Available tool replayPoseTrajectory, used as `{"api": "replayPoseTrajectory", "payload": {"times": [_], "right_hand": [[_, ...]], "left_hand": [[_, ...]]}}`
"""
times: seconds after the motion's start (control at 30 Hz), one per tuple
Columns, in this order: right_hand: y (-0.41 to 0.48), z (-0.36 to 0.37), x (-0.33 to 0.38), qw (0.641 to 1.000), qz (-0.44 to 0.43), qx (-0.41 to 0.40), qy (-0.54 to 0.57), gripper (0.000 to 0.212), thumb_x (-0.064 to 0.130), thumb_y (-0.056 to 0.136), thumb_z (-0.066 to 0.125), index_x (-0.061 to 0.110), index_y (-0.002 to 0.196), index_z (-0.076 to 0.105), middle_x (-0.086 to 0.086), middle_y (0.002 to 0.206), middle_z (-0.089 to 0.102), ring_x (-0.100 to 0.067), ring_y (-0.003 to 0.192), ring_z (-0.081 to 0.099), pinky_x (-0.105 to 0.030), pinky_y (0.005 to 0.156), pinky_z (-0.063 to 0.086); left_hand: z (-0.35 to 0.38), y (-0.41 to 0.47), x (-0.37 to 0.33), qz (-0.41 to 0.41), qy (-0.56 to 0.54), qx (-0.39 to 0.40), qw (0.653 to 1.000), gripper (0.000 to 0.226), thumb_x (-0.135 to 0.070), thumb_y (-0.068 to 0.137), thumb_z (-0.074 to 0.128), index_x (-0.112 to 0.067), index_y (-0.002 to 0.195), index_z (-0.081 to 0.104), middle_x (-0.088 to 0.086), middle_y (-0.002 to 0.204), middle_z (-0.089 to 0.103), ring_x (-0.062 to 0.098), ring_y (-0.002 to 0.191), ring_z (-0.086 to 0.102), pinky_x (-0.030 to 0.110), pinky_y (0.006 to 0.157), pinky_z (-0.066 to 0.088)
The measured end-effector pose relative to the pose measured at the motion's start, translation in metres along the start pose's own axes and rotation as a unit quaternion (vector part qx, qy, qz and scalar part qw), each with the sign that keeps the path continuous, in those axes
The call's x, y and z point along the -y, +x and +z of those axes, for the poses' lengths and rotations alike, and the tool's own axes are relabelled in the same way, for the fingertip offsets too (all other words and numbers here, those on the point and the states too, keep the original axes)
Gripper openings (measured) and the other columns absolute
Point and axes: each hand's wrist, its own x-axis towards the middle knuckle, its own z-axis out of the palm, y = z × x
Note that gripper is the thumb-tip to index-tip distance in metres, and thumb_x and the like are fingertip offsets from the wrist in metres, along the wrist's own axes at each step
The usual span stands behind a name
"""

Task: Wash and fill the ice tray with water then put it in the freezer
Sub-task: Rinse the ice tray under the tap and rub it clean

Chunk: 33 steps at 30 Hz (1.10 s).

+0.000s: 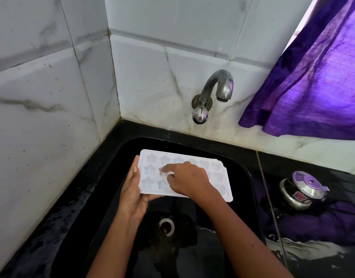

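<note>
My left hand [132, 195] grips the near left end of the ice tray [150, 169], thumb laid along its edge and fingers curled beneath, so it stays level above the sink [243, 177]. Just right of that thumb, my right hand [189, 178] lies across the tray and holds nothing: forefinger out, other fingers bent, tips rubbing a star-shaped cup, which I take for washing. The tap [216, 91] hangs beyond my fingers, to their right, with no water showing.
</note>
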Motion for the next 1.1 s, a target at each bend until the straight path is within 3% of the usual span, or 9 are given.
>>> {"api": "replayPoseTrajectory", "payload": {"times": [0.13, 0.27, 0.47, 0.8, 0.97, 1.1], "right_hand": [[0.003, 0.005, 0.000, 1.000, -0.006, 0.014, 0.005, 0.040, 0.024, 0.094, 0.037, 0.040, 0.126, 0.054, 0.008, 0.136, 0.053, -0.023, 0.115, 0.054, -0.032, 0.091, 0.042], [0.002, 0.004, -0.002, 1.000, -0.009, 0.007, -0.006, 0.039, 0.023, 0.093, 0.037, 0.040, 0.123, 0.055, 0.005, 0.131, 0.056, -0.024, 0.112, 0.055, -0.031, 0.086, 0.041], [0.004, 0.007, -0.001, 0.999, -0.008, -0.017, -0.041, 0.037, 0.023, 0.095, 0.036, 0.037, 0.124, 0.054, -0.002, 0.119, 0.061, -0.025, 0.103, 0.059, -0.030, 0.075, 0.037], [0.004, 0.004, 0.001, 0.999, -0.011, 0.010, -0.032, 0.038, 0.023, 0.095, 0.036, 0.038, 0.123, 0.057, 0.005, 0.130, 0.057, -0.025, 0.110, 0.056, -0.031, 0.082, 0.040], [0.003, -0.009, 0.008, 0.999, -0.032, -0.026, -0.028, 0.032, 0.025, 0.094, 0.037, 0.033, 0.116, 0.059, -0.004, 0.111, 0.062, -0.026, 0.102, 0.058, -0.030, 0.075, 0.036], [0.005, -0.007, 0.017, 0.999, -0.047, -0.005, -0.024, 0.038, 0.026, 0.093, 0.037, 0.039, 0.124, 0.054, -0.004, 0.125, 0.058, -0.027, 0.112, 0.054, -0.034, 0.089, 0.040]], "left_hand": [[0.000, 0.001, 0.000, -0.001, -0.001, 0.002, 1.000, 0.023, -0.030, 0.097, 0.040, -0.040, 0.111, 0.057, -0.008, 0.104, 0.067, 0.016, 0.082, 0.071, 0.042, 0.053, 0.058], [0.000, 0.001, 0.000, 0.000, 0.002, -0.006, 1.000, 0.028, -0.030, 0.099, 0.038, -0.036, 0.121, 0.054, -0.007, 0.107, 0.066, 0.019, 0.090, 0.067, 0.040, 0.051, 0.058], [0.000, 0.001, 0.001, -0.004, -0.002, -0.001, 1.000, 0.028, -0.029, 0.097, 0.040, -0.037, 0.120, 0.055, -0.008, 0.102, 0.068, 0.015, 0.080, 0.071, 0.040, 0.051, 0.057], [-0.005, 0.004, 0.002, -0.001, -0.002, 0.003, 1.000, 0.027, -0.029, 0.099, 0.038, -0.037, 0.118, 0.055, -0.011, 0.101, 0.069, 0.014, 0.081, 0.071, 0.038, 0.051, 0.057], [-0.003, 0.002, 0.004, 0.004, -0.017, 0.010, 1.000, 0.023, -0.028, 0.097, 0.040, -0.035, 0.111, 0.058, -0.012, 0.089, 0.073, 0.013, 0.078, 0.072, 0.035, 0.051, 0.057], [-0.004, 0.004, 0.004, 0.003, -0.017, 0.005, 1.000, 0.024, -0.029, 0.097, 0.042, -0.036, 0.113, 0.058, -0.010, 0.096, 0.072, 0.014, 0.081, 0.072, 0.037, 0.054, 0.059]]}}
